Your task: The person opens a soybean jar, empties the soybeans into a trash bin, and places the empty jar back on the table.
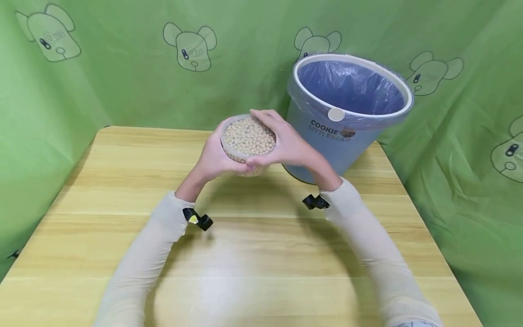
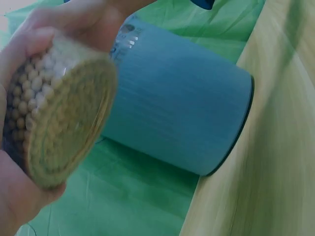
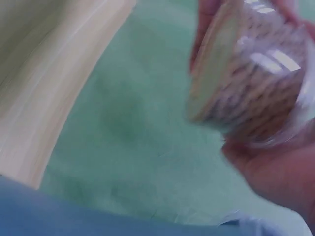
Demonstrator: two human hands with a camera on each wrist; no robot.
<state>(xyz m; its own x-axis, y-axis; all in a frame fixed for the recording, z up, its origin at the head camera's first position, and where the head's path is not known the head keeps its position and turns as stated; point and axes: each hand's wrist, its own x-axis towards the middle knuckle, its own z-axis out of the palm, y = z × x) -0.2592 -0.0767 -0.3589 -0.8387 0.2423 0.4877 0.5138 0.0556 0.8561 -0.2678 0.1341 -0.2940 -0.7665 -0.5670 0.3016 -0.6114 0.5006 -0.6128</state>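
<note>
Both hands hold a clear round container (image 1: 235, 157) full of small beige beans (image 1: 250, 136), raised above the table at its far side. My left hand (image 1: 212, 156) grips the left side, its thumb across the near side. On the right, my right hand (image 1: 288, 143) is curled round the wall, fingers over the far rim and thumb at the near side. In the left wrist view the container's ridged base (image 2: 74, 123) shows, tilted, with beans against the wall. The right wrist view shows the clear container (image 3: 256, 73) blurred between the two hands.
A blue bin (image 1: 327, 150) with a white rim and clear plastic liner stands at the table's back right, close beside my right hand. The wooden table (image 1: 245, 268) stretches below the forearms. Green cloth (image 1: 245, 54) hangs behind and at both sides.
</note>
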